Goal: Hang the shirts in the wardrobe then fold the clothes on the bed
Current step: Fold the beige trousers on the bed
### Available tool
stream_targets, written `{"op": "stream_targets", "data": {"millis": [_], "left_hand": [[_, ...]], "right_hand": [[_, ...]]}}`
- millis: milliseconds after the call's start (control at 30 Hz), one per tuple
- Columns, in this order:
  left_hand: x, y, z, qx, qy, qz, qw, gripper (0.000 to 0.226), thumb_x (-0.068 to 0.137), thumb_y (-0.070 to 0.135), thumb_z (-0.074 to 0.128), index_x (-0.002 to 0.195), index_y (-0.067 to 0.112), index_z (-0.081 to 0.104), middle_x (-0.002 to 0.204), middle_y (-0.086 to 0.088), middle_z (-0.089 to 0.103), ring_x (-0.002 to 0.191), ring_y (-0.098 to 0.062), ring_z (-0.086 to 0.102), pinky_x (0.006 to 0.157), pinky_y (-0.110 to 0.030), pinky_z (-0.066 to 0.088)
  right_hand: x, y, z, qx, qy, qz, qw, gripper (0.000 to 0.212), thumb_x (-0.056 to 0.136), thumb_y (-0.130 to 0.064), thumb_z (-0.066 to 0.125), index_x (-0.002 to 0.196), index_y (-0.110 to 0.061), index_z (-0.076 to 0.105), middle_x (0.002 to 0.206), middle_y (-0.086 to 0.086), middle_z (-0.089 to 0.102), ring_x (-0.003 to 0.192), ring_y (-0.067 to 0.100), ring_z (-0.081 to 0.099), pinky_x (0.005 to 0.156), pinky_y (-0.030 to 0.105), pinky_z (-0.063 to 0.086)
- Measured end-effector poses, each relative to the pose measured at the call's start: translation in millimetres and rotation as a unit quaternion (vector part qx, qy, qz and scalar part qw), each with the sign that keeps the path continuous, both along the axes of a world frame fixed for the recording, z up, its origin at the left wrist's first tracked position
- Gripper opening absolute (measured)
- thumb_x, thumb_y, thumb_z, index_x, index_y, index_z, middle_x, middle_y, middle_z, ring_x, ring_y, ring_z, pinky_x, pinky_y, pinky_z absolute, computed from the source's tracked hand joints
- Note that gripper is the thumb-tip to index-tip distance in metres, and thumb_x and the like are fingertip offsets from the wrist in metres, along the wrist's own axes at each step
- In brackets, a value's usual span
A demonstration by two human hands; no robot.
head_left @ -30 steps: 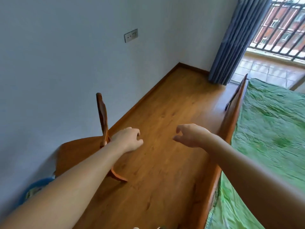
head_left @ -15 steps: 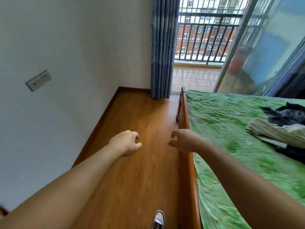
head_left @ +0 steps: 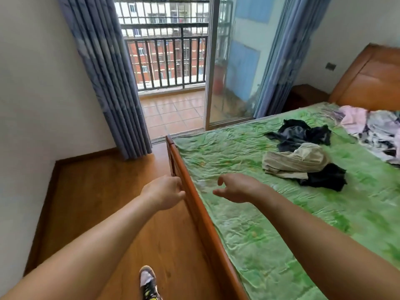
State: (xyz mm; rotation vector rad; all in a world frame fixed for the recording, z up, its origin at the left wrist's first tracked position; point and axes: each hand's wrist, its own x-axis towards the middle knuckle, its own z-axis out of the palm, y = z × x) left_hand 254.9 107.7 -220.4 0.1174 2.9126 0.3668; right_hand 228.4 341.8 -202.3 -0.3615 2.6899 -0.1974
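Green-sheeted bed (head_left: 255,224) with crumpled clothes (head_left: 296,162) beyond two outstretched arms, left hand (head_left: 163,192) and right hand (head_left: 236,188) loosely curled, empty

Crumpled dark and beige clothes (head_left: 303,161) heaped on green-sheeted bed (head_left: 249,213)

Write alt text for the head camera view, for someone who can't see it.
A person's left hand and right hand, both empty, reach toward a green bed where crumpled clothes lie unfolded. A balcony door stands open beyond.
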Motion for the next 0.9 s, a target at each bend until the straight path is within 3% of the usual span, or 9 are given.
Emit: {"op": "stream_targets", "data": {"millis": [167, 367, 633, 900], "left_hand": [[-123, -32, -7, -0.018, -0.018, -0.109, 0.994, 0.034, 0.091, 0.053, 0.053, 0.114, 0.030, 0.064, 0.114, 0.004, 0.066, 0.097, -0.019, 0.063, 0.082, -0.038, 0.056], [-242, -27, -15, -0.049, -0.038, -0.214, 0.975, 0.044, 0.091, 0.052, 0.053, 0.129, 0.030, 0.058, 0.125, 0.002, 0.062, 0.109, -0.020, 0.061, 0.082, -0.033, 0.054], [-336, 81, -35, -0.053, -0.034, -0.374, 0.925, 0.045, 0.090, 0.059, 0.052, 0.129, 0.036, 0.057, 0.125, 0.004, 0.062, 0.108, -0.021, 0.062, 0.069, -0.030, 0.048], [-412, 203, -74, -0.056, -0.082, -0.440, 0.893, 0.045, 0.089, 0.054, 0.056, 0.130, 0.035, 0.058, 0.125, 0.005, 0.060, 0.108, -0.020, 0.062, 0.077, -0.030, 0.049]], "right_hand": [[-83, -27, -3, 0.014, 0.006, -0.088, 0.996, 0.051, 0.095, -0.058, 0.053, 0.131, -0.021, 0.058, 0.135, 0.008, 0.061, 0.120, 0.029, 0.058, 0.093, 0.040, 0.050], [-134, -20, -9, 0.012, -0.034, -0.220, 0.975, 0.053, 0.094, -0.057, 0.054, 0.133, -0.022, 0.054, 0.139, 0.008, 0.057, 0.122, 0.029, 0.057, 0.096, 0.042, 0.049], [-151, 55, -24, 0.014, -0.065, -0.381, 0.922, 0.056, 0.094, -0.058, 0.052, 0.139, -0.023, 0.051, 0.141, 0.004, 0.057, 0.122, 0.027, 0.057, 0.092, 0.038, 0.049], [-208, 151, -76, -0.012, -0.087, -0.468, 0.879, 0.051, 0.097, -0.055, 0.050, 0.136, -0.022, 0.053, 0.134, 0.004, 0.060, 0.113, 0.026, 0.059, 0.084, 0.036, 0.047]]}}
